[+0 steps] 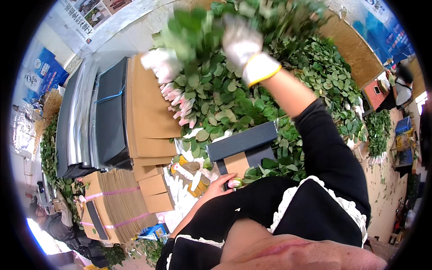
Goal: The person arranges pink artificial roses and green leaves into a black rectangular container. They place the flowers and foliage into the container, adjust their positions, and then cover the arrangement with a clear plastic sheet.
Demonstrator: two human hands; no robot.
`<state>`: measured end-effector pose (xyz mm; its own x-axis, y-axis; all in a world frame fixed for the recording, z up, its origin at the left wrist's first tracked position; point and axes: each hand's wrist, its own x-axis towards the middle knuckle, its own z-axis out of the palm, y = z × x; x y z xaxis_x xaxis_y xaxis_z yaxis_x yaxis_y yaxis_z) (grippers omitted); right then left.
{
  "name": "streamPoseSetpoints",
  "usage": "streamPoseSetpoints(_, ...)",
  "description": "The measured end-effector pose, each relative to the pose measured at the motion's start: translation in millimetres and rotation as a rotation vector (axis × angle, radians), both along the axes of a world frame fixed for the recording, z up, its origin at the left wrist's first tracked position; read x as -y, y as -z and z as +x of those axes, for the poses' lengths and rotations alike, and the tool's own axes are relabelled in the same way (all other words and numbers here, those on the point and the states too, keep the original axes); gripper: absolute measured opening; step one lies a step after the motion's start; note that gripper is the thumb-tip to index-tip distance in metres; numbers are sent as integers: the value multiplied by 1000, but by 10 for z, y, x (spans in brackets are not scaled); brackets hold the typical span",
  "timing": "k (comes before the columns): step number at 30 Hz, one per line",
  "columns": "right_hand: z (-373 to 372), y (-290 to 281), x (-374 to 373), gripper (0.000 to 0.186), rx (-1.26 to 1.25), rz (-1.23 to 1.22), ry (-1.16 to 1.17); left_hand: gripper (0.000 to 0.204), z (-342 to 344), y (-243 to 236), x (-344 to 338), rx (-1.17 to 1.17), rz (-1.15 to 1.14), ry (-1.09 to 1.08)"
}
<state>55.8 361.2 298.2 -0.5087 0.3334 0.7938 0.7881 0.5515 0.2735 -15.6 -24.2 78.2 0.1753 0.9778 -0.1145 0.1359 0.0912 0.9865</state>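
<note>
Pink rose (234,182) lies at the left hand's (218,186) fingertips, long axis apparently rightward. Left hand nearer, fingers partly bent; hold unclear. Gloved right hand (244,45), well apart among leafy stems (213,96), blurred: grip cannot be told.

Room o/ corrug. pad (243,140); foliage (324,74) blocks far side, cardbd (152,105) L.

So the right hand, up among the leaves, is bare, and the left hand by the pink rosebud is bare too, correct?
Not quite: in the head view, the right hand up among the leaves wears a yellow-edged white glove. The left hand by the pink rosebud is bare.
</note>
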Motion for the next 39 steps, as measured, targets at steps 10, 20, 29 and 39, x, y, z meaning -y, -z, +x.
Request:
streamPoseSetpoints(10, 209, 1388, -545, 82, 523, -1098, 40, 23, -494, -417, -207, 96, -75, 63)
streamPoseSetpoints(20, 822, 656, -74, 28, 5, -929, -329, 37, -1239, -610, -1312, 177, -107, -594)
streamPoseSetpoints(29, -252, 716, 452, 31, 511, -860, -543, 81, -1087, 41, -2397, 1052, -232, -744)
streamPoseSetpoints(39, -179, 196, 202, 20, -209, -372, -164, 53, -1390, -798, -2655, 1263, 98, -253)
